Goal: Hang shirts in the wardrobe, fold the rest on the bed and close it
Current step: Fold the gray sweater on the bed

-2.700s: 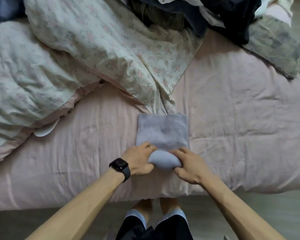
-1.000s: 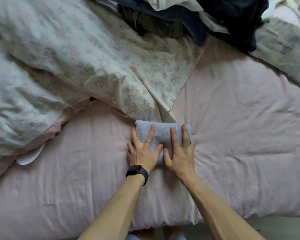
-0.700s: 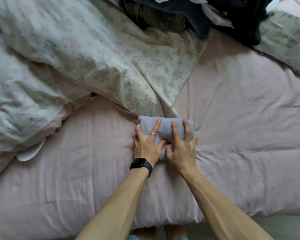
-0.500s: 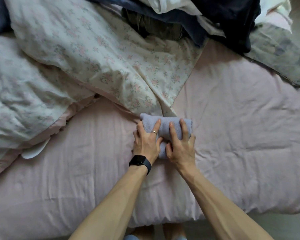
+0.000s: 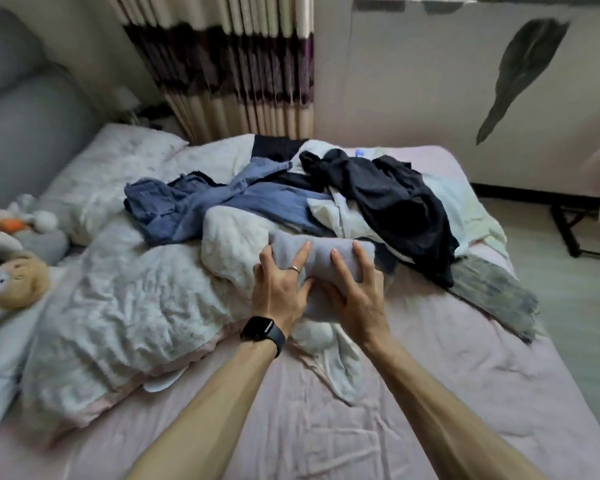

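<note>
**Folded grey bundle held in both hands above the bedding**

Pink sheets cover the bed (image 5: 447,393), which fills most of the view, with a rumpled floral white duvet (image 5: 118,306) heaped on its left half and a striped curtain (image 5: 236,74) hanging behind the far edge. A loose pile of unfolded clothes (image 5: 326,199), blue, white and near-black, is spread across the far middle of the mattress.

The soft lilac-grey folded garment (image 5: 321,258) is held just in front of that pile, over the duvet's edge. Its long axis runs left to right across the view, square to both forearms, so neither hand is clearly nearer: each takes one half. The left hand (image 5: 281,289), with a ring and a black wrist watch (image 5: 262,331), is wrapped over the left half; the right hand (image 5: 355,289) covers the right half. Fingers are spread over the top face and thumbs are tucked beneath, so both hands are clamped on the bundle rather than resting flat. Whether the bundle's underside touches the duvet cannot be told.

As a judgement, the fold looks finished, and the coming move depends on a clear spot: bare sheet lies to the right and nearer the body, while the clothes pile is just beyond the fingertips.
</note>
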### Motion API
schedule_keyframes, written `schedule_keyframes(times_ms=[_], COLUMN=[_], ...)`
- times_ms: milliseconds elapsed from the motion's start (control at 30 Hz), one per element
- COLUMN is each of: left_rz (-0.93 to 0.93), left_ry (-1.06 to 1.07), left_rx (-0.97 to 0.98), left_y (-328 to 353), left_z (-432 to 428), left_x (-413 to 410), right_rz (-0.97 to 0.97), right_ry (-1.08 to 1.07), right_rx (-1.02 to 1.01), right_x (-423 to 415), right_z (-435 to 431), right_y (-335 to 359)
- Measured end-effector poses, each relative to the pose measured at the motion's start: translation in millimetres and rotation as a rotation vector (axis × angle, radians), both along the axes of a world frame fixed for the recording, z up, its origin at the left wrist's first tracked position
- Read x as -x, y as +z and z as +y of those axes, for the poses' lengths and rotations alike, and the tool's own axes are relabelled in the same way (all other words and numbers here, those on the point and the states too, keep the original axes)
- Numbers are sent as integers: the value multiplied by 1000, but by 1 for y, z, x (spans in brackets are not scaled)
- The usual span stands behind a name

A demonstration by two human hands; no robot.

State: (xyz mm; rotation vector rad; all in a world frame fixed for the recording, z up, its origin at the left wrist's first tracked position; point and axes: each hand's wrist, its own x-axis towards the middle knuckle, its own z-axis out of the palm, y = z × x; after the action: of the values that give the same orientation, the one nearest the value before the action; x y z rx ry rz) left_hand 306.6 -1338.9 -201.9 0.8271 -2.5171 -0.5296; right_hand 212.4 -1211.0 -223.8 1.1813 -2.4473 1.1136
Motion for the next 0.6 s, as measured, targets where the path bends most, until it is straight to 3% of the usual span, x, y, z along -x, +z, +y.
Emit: schedule_keyframes(times_ms=[167, 300, 600], left_rz=[111, 179, 224], left_ry=[150, 386, 958], left_rx=[163, 274, 545], left_y=[116, 196, 330], left_z=[-22, -21, 69], left_x=[-23, -62, -207], right_rz=[111, 208, 329], right_ry=[203, 411, 913], right_rx=[119, 257, 565], right_x=[4, -11, -144], right_z=[-39, -73, -84], right_y=[113, 192, 324])
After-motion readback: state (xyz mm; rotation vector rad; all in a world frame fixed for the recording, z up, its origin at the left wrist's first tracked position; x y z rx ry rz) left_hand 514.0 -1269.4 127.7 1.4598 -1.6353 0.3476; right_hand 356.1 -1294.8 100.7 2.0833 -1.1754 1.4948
